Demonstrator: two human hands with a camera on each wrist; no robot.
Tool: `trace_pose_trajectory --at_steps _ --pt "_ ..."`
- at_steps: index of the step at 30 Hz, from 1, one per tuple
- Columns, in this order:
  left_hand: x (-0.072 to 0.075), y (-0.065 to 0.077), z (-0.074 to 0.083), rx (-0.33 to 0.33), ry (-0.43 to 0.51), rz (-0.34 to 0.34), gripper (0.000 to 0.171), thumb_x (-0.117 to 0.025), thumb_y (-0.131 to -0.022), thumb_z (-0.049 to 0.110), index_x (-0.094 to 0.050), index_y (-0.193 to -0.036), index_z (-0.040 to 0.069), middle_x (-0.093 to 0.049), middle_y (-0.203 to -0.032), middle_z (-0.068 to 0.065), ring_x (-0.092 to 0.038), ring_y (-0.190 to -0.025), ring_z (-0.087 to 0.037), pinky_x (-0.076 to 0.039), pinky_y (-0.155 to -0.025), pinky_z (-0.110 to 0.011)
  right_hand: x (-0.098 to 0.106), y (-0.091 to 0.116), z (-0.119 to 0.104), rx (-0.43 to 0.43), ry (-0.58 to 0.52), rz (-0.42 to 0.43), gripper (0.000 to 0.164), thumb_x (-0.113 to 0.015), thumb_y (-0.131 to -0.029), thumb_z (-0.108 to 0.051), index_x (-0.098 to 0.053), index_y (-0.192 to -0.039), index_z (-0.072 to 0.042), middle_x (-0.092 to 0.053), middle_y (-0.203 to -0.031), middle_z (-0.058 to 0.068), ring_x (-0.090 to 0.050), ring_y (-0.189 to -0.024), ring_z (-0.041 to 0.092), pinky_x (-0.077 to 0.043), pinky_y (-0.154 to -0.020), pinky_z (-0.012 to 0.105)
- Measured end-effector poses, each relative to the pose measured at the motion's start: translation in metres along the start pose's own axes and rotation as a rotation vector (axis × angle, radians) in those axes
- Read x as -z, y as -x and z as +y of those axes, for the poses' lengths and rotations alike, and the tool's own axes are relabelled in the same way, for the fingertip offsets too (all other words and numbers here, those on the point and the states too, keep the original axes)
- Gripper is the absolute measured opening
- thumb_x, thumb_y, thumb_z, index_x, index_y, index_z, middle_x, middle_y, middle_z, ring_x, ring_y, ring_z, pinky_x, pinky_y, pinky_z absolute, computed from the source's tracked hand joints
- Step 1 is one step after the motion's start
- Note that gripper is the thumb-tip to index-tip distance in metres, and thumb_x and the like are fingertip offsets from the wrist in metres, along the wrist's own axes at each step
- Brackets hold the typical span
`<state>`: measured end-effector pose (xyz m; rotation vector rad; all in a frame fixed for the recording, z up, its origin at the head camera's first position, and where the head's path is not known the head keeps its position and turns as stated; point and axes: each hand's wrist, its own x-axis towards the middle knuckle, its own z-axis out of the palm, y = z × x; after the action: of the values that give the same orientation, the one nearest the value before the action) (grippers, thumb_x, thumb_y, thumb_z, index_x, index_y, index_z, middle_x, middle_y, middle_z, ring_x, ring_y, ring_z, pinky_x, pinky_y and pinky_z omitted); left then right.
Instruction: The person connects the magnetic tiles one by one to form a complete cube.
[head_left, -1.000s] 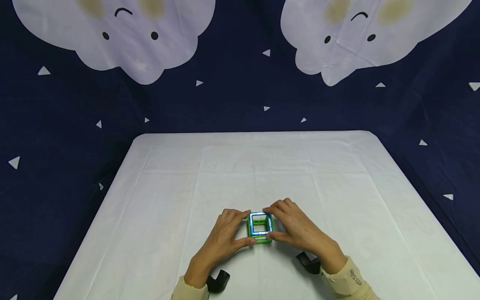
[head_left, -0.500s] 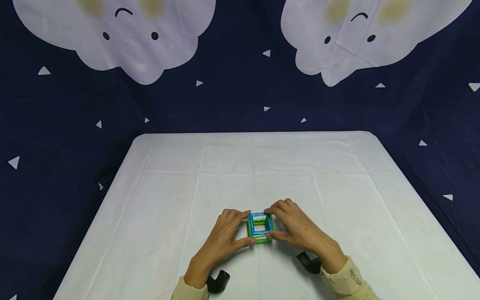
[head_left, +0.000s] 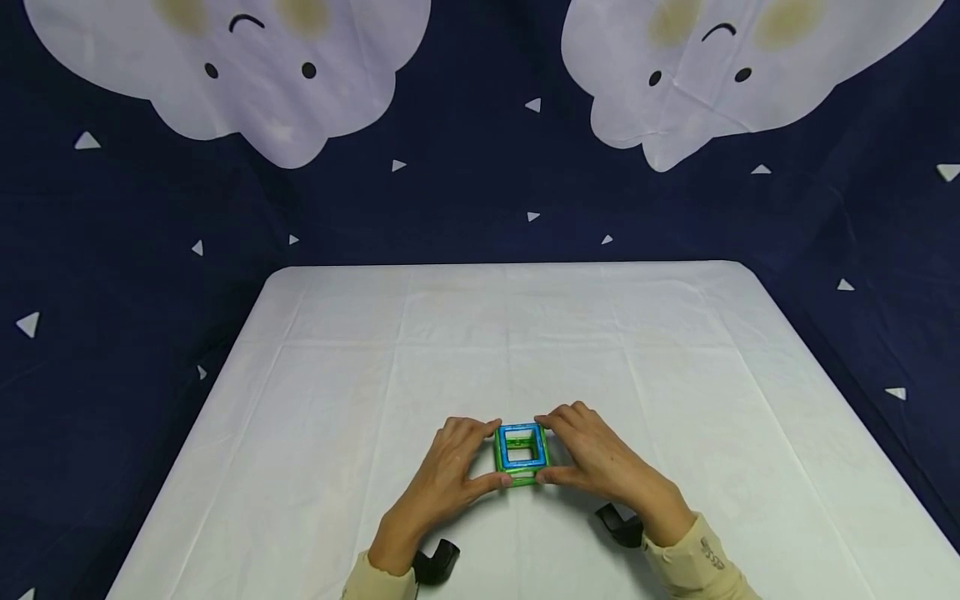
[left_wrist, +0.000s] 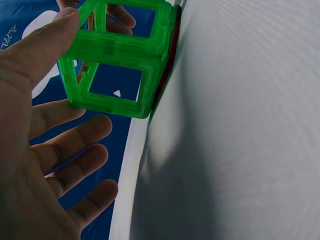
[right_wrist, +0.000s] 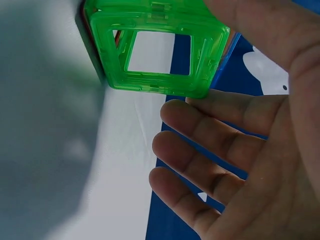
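A small cube of magnetic tiles (head_left: pixel 504 450) sits on the white table in front of me, its open-framed sides green and its top tile blue. A red edge (left_wrist: pixel 171 60) shows along its base in the left wrist view. My left hand (head_left: pixel 442 468) pinches the cube's left side, thumb at the near corner and forefinger at the far one. On the right side my right hand (head_left: pixel 596 454) holds it the same way. The other fingers of both hands stay off the green frame (right_wrist: pixel 150 82), loosely bent below it in the right wrist view.
The white cloth-covered table (head_left: pixel 360 333) has rounded far corners. Behind it hangs a dark blue curtain (head_left: pixel 465 200) with clouds and small triangles. Black wrist pieces (head_left: pixel 437 565) jut out beside each sleeve.
My right fingertips have slid slightly right, off the cube's blue top to its right corners. My left hand and the cube have stayed in place.
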<state>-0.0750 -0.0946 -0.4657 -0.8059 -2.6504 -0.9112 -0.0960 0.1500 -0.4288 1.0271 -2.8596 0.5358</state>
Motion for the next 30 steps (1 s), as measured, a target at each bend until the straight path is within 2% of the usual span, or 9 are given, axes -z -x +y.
trace_pose_trajectory --at_steps 8,30 --pt "0.0005 -0.0011 0.0011 0.003 0.037 -0.004 0.071 -0.072 -0.075 0.047 -0.052 -0.133 0.011 -0.06 -0.111 -0.001 -0.049 -0.109 -0.015 -0.04 -0.091 -0.036 -0.0003 0.0003 0.0012 0.016 0.008 0.019 0.069 -0.077 -0.07 -0.048 -0.058 -0.124 -0.008 -0.062 -0.112 -0.001 -0.05 -0.098 0.013 -0.044 -0.083 0.035" --pt "0.0043 0.0001 -0.0032 0.054 0.064 -0.025 0.073 -0.072 -0.078 0.042 -0.047 -0.138 0.01 -0.059 -0.115 -0.005 -0.047 -0.113 -0.019 -0.039 -0.095 -0.039 -0.0093 -0.0031 -0.0023 -0.047 -0.027 0.054 0.072 -0.075 -0.072 -0.051 -0.056 -0.127 -0.009 -0.061 -0.113 0.0 -0.052 -0.099 0.013 -0.046 -0.087 0.035"
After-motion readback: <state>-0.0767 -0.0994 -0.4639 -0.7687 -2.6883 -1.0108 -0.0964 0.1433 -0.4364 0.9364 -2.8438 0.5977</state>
